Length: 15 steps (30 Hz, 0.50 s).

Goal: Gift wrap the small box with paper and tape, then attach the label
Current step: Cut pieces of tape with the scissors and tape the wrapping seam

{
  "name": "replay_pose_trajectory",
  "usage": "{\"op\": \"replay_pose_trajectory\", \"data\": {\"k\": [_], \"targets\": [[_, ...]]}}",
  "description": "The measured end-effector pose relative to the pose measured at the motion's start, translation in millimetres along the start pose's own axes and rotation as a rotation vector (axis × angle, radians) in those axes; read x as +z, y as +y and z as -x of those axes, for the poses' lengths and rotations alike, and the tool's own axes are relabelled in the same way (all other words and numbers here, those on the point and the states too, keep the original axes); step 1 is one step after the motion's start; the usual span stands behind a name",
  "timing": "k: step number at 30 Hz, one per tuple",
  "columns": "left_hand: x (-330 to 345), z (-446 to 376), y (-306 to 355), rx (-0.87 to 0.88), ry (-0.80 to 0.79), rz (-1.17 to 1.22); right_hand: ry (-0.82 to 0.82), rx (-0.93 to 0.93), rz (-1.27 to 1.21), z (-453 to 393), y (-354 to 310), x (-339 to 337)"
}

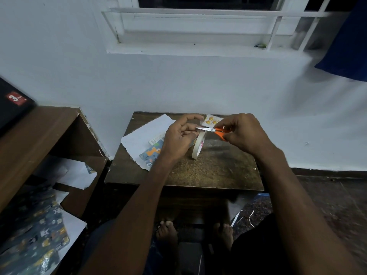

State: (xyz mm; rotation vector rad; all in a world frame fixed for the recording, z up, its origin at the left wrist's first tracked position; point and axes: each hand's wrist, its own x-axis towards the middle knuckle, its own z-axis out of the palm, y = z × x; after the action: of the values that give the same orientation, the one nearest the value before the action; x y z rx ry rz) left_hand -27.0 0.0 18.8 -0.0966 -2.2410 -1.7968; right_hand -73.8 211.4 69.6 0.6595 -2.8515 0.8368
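Note:
On the small brown table (218, 171) lies a sheet of wrapping paper (147, 133), white side up, with a patterned corner (153, 155) folded over the small box (156, 138). A roll of tape (198, 145) hangs upright under my left hand (178, 135), which pinches a strip of tape pulled from it. My right hand (242, 133) grips orange-handled scissors (213, 130); their blades point left at the tape by my left fingers. A label sheet with yellow stickers (211, 120) lies behind the hands.
A brown shelf unit (39, 135) stands to the left with more patterned wrapping paper (35, 241) and white sheets on it. A black box (14, 104) lies on its top. The white wall and a window are behind the table. My bare feet (166, 233) are below.

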Motion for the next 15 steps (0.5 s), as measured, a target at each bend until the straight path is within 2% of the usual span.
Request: {"op": "replay_pose_trajectory", "data": {"k": [7,10,15], "targets": [[-1.5,-0.8,-2.0,0.016,0.015,0.013,-0.034,-0.017,-0.05,5.0,-0.7,-7.2],[-1.1,-0.6,-4.9,0.022,0.024,0.037,-0.064,0.055,-0.062,6.9,10.1,-6.6],[0.2,-2.7,-8.2,0.016,0.049,0.077,-0.076,0.23,0.184,8.0,26.3,25.3]]}}
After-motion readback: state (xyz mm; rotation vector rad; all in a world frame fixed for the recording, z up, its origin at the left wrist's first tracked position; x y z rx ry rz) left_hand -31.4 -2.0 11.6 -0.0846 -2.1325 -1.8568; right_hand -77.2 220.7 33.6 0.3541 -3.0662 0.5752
